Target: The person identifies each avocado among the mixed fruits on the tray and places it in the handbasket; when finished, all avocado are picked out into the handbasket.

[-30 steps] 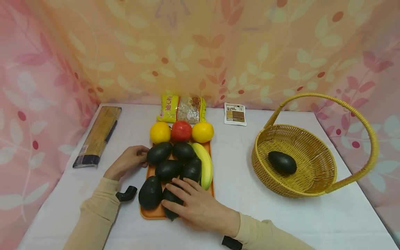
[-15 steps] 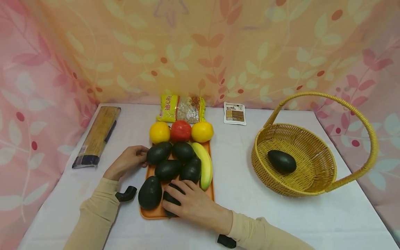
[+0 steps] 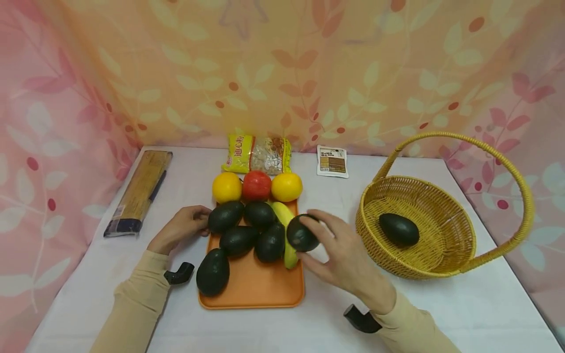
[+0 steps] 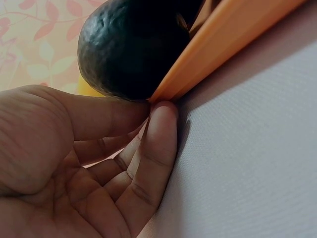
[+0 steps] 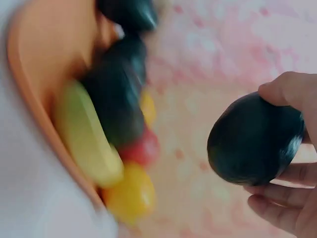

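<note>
My right hand [image 3: 344, 255] holds a dark avocado [image 3: 302, 233] between thumb and fingers, raised over the right edge of the orange tray [image 3: 265, 289]. The right wrist view shows this avocado [image 5: 252, 141] gripped from one side. At the tray's left edge, my left hand [image 3: 185, 225] pinches the rim between thumb and fingers, seen close in the left wrist view, right under another avocado [image 4: 129, 49]. Several avocados lie on the tray beside a banana [image 3: 290, 255]. Along its far end sit a red fruit [image 3: 256, 185] and two yellow fruits [image 3: 287, 187].
A wicker basket [image 3: 366, 240] with a tall handle stands at right, with one avocado [image 3: 399, 229] inside. Behind the tray lies a yellow food packet [image 3: 258, 154]; a small white-and-brown packet [image 3: 332, 162] is to its right. A long brown package [image 3: 140, 191] lies at left.
My right hand has lifted the avocado from the tray's near part and carried it up and to the right, baring the tray there. My left hand has stayed at the rim.
</note>
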A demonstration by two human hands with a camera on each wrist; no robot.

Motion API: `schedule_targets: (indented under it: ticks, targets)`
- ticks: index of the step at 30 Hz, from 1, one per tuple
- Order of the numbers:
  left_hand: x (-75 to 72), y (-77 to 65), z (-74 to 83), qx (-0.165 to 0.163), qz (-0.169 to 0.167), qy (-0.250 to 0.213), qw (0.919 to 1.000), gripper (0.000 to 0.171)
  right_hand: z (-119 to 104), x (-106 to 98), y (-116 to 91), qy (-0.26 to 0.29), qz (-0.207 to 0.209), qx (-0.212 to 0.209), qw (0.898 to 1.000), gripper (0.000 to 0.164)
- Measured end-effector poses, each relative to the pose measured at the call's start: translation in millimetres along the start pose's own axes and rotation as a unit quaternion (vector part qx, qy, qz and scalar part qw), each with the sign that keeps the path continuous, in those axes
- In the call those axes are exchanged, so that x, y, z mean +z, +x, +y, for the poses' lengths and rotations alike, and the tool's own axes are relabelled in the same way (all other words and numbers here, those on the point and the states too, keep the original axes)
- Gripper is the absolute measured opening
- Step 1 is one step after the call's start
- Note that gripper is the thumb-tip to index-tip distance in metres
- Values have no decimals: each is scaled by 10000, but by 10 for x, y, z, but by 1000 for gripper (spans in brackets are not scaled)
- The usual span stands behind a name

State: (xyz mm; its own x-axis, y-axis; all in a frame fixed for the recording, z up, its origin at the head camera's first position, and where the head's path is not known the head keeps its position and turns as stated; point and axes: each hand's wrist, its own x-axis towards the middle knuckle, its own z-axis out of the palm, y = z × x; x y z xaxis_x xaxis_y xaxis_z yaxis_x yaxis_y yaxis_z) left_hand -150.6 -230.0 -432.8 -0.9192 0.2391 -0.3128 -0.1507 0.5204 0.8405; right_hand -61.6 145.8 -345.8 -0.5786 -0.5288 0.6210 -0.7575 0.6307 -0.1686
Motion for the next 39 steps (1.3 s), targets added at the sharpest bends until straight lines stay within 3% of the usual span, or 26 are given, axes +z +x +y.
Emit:
schedule_targets:
  ticks: [6, 12, 16, 23, 28, 39]
  targets:
    - [3, -3, 1, 20, 46, -34, 10000, 33, 418, -486, -158, -531, 864, 806, 9916, 63]
    - [-2, -1, 16, 82, 33, -52, 9999, 33, 758, -829, -462, -1288, 808, 1666, 9742, 76]
    - [-12, 7, 18, 77, 46, -40, 10000, 33, 887, -898, -609, -1459, 427, 2045, 9670, 65]
    - [11, -11, 20, 137, 4, -179, 9997, 33, 965, -838, -747, -1438, -883, 2939, 9408, 63]
    - [16, -24, 29, 127, 51, -191, 9997, 33, 994, -788, -765, -1452, -1293, 2910, 9368, 60]
    - [18, 5, -10, 137, 81, -229, 9996, 33, 1141, -657, -753, -1825, -1850, 1920, 9464, 53]
